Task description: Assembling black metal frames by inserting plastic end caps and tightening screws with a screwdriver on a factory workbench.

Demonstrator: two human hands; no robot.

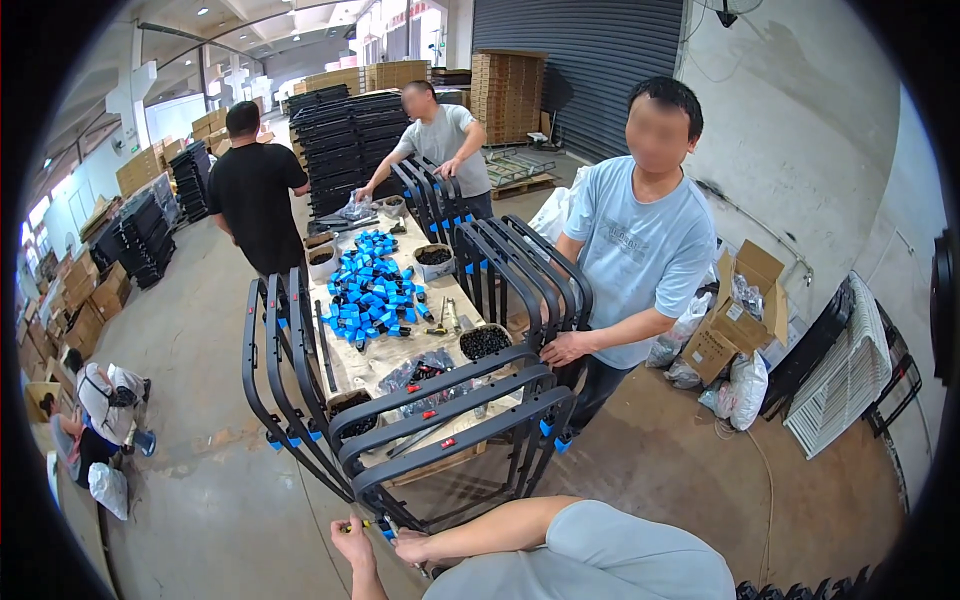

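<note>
Fingers of the left hand (353, 541) grip a yellow-handled tool (362, 524); right hand (412, 549) fingers curl beside the black frame (440, 455).

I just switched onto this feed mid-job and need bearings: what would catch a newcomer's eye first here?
First, the pile of bright blue plastic parts in the middle of the long worktable. Next, the black tubular frames standing along the table's near end, where the wearer's left hand and right hand work at a frame's lower corner. A person in a light blue shirt stands on the right with one hand on another group of frames.
</note>
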